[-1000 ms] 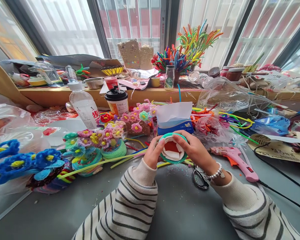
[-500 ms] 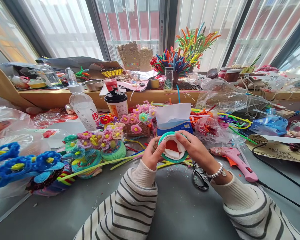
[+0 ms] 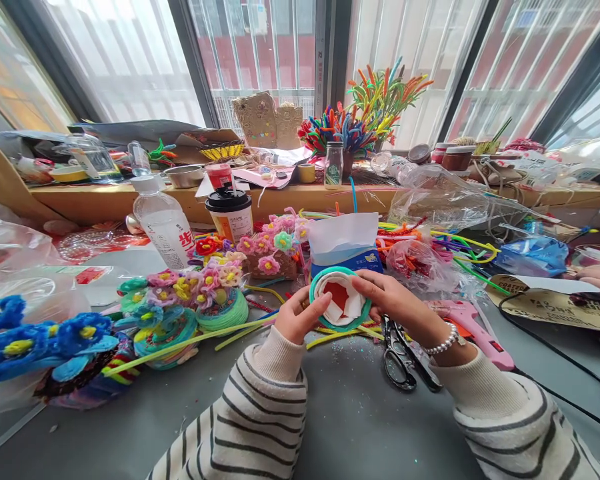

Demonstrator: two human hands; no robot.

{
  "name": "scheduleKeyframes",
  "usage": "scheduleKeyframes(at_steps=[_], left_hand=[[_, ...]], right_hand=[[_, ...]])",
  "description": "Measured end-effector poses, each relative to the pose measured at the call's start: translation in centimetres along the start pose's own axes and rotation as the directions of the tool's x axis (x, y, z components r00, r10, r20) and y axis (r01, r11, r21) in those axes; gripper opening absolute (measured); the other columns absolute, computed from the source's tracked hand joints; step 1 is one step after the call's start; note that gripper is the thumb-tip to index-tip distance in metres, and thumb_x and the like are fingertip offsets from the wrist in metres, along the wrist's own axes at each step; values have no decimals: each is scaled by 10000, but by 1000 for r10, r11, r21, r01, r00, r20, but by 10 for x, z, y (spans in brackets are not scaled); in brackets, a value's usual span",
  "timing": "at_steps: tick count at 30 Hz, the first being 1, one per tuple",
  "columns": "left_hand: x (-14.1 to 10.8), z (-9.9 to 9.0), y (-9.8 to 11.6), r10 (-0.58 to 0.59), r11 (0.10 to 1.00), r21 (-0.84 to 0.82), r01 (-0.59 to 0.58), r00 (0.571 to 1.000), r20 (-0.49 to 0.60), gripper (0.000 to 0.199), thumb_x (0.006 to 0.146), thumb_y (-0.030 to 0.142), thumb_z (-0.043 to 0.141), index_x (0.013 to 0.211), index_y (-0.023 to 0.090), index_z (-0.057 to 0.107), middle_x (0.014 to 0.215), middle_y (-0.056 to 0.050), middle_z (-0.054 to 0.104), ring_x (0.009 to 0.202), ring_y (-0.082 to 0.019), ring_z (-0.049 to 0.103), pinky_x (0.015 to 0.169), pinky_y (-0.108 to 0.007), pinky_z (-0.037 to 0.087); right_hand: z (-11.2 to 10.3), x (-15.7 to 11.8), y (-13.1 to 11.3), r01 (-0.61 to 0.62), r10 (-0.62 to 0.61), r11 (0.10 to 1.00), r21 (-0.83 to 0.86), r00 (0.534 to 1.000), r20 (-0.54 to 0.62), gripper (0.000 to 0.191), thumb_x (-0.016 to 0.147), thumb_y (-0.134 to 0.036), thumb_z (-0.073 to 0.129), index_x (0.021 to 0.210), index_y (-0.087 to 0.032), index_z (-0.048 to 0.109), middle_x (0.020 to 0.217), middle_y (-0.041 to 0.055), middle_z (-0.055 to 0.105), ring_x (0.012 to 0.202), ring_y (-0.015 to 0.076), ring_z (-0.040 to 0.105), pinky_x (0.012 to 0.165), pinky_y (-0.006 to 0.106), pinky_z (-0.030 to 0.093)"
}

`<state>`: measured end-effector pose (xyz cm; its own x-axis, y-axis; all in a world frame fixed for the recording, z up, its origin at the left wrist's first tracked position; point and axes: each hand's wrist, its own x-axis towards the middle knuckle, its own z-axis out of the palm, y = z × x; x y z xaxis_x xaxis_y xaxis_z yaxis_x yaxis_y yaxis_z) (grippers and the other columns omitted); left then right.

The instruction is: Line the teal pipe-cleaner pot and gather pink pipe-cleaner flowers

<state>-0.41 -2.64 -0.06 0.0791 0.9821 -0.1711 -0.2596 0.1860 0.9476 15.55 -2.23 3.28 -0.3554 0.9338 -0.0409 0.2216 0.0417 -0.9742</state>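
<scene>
Two hands, left (image 3: 300, 316) and right (image 3: 395, 303), grip a green-rimmed ring (image 3: 314, 295) with white lining; black-handled scissors (image 3: 399, 363) lie near the right wrist.

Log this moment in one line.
left hand, right hand: holding round green-rimmed piece | nearby: black-handled scissors, pink plastic glue gun

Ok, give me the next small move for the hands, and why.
I'd press the white paper outward with the left hand's thumb, while the right hand steadies the teal ring. The paper's edge juts unevenly over the reddish middle, the left thumb already lies across the ring's opening, and both hands grip the ring.
</scene>
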Motion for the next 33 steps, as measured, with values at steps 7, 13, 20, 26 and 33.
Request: scheduleKeyframes(at_steps=[7, 13, 20, 26, 33], left_hand=[[-1, 1, 0, 45, 999, -17, -45, 999, -20, 543, 444, 419, 705, 889, 150, 548, 663, -9, 606, 582, -136, 557, 504, -235, 441], [-6, 7, 1, 131, 991, 32, -132, 991, 29, 418, 501, 367, 688, 828, 133, 573, 708, -29, 632, 652, -147, 566, 588, -245, 443], [-5, 5, 1, 180, 981, 86, -176, 983, -32, 364, 569, 440, 607, 761, 131, 588, 641, -15, 612, 606, -132, 538, 555, -231, 415], [-7, 5, 3, 205, 960, 205, -190, 977, -52, 309, 580, 412, 599, 743, 150, 596, 617, -11, 605, 588, -142, 538, 528, -236, 413], [-5, 6, -1, 158, 980, 129, -151, 986, -50, 449, 530, 407, 654, 865, 131, 540, 681, -34, 627, 635, -166, 575, 569, -260, 448]], right_hand=[[-10, -2, -1, 17, -15, 999, -28, 998, 59, 415, 708, -485, 478, 953, -159, 553, 801, 15, 558, 602, 78, 495, 460, 164, 409], [-9, 0, 2, 62, -66, 996, 70, 997, 50, 402, 728, -431, 489, 1036, -181, 548, 956, 43, 605, 874, 156, 542, 711, 249, 441], [1, 1, 5, 86, -86, 996, 33, 996, 10, 398, 709, -421, 515, 1019, -178, 571, 941, 35, 621, 864, 170, 553, 734, 267, 440], [4, 0, 2, 109, -108, 993, -36, 994, 31, 396, 724, -429, 489, 1024, -181, 563, 973, 38, 612, 885, 169, 549, 742, 263, 437], [5, 1, 5, 80, -83, 996, -41, 993, -84, 389, 732, -451, 461, 976, -166, 563, 918, 35, 624, 853, 165, 566, 698, 256, 453]])
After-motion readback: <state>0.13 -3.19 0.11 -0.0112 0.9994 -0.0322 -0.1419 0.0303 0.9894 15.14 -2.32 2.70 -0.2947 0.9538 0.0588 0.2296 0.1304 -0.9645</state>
